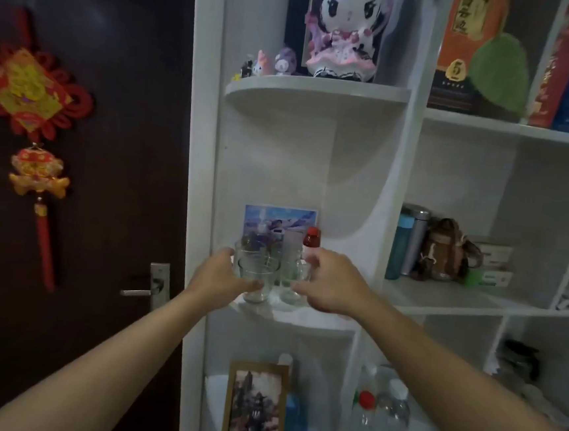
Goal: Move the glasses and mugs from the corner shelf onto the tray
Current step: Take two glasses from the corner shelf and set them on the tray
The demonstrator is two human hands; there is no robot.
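Observation:
Several clear glasses stand clustered on the middle corner shelf [315, 321]. My left hand [219, 276] wraps the front left glass [258, 275], thumb across its front and fingers round its left side. My right hand [333, 285] closes on the right glass [290, 279], thumb low on its side and forefinger near its rim. Both glasses rest on the shelf. Another glass [249, 248] and a taller frosted one [292, 245] stand behind them. No tray or mug is in view.
A red-capped bottle [311, 238] and a photo card [279, 220] stand at the back of the shelf. The shelf above [314, 92] holds plush figures. Water bottles [375, 419] and a picture [256, 407] sit below. A dark door [105, 199] is to the left.

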